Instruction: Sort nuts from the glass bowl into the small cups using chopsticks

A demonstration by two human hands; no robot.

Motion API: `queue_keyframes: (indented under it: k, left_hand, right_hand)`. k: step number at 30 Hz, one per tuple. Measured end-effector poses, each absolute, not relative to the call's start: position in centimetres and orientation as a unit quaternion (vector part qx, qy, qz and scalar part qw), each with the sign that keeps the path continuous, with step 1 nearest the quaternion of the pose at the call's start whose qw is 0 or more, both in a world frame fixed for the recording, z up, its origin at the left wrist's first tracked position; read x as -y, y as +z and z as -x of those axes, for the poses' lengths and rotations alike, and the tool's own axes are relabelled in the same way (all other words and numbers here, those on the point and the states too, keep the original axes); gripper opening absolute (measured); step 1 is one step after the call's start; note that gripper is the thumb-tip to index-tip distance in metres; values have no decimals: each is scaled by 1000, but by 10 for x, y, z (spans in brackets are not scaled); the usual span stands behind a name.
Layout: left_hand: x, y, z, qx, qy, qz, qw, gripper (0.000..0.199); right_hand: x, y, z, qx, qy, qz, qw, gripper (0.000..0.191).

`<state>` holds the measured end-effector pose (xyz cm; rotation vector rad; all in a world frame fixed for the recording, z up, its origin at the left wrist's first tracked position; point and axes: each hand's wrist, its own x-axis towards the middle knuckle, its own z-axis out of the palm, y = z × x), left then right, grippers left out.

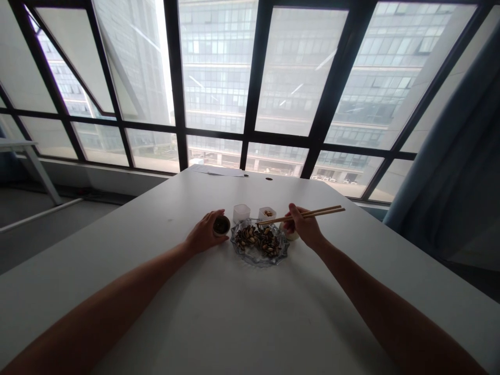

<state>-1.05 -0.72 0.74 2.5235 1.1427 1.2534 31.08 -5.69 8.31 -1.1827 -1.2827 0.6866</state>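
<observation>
My left hand [206, 230] is wrapped round a small round cup [221, 225] with a dark inside, just left of a clear glass dish [261, 258]. In the dish lies a heap of seeds and nuts [250, 237], some dark and some pale. My right hand [302, 224] grips a pair of wooden chopsticks [324, 211], whose tips reach left over the dish's far side. Whether the tips pinch anything is too small to tell. Partly hidden behind my right hand is a pale round container [292, 234].
Behind the dish stand a white translucent cup [241, 212] and another white cup [267, 213] with a few brownish pieces inside. Papers [219, 171] lie at the white table's [219, 312] far end, near two dark round holes. Windows rise beyond; a blue curtain [441, 156] hangs at right.
</observation>
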Motion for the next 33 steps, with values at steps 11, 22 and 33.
queue_keyframes:
  k: [11, 22, 33]
  left_hand:
    - [6, 8, 10, -386, 436, -809, 81, 86]
    - [3, 5, 9, -393, 436, -804, 93, 83]
    - [8, 8, 10, -404, 431, -802, 84, 81]
  right_hand:
    - [76, 108, -208, 780, 165, 399, 453, 54]
    - [77, 99, -275, 633, 180, 498, 565, 63]
    - [74, 63, -282, 623, 233, 516, 541, 61]
